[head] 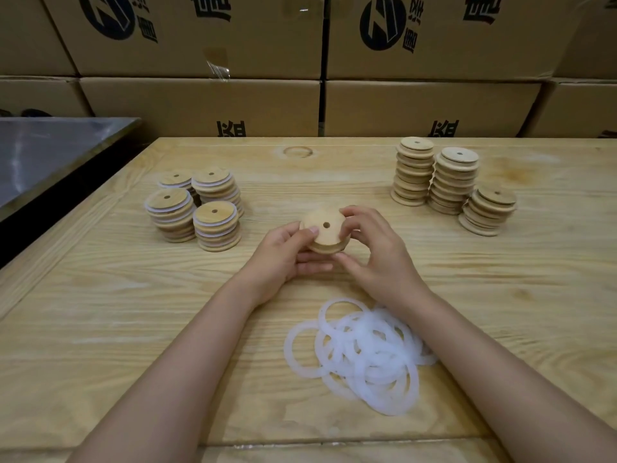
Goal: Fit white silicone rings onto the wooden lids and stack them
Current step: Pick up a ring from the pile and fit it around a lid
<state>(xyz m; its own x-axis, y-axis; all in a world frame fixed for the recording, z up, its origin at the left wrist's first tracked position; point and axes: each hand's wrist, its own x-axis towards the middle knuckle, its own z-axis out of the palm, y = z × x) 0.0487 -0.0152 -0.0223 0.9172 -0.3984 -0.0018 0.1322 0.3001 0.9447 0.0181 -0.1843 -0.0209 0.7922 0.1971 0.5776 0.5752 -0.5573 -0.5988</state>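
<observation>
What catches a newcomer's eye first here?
The left hand and right hand hold one wooden lid over the middle of the table. A tangled heap of white silicone rings lies nearer the camera, beside the right forearm. Ringed lid stacks stand far left, bare lid stacks far right.

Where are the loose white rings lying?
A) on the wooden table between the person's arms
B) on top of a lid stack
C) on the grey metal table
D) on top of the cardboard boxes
A: the loose white rings lie heaped on the wooden table between the forearms, nearer the person than the wooden lid that the left hand and right hand hold.
</observation>
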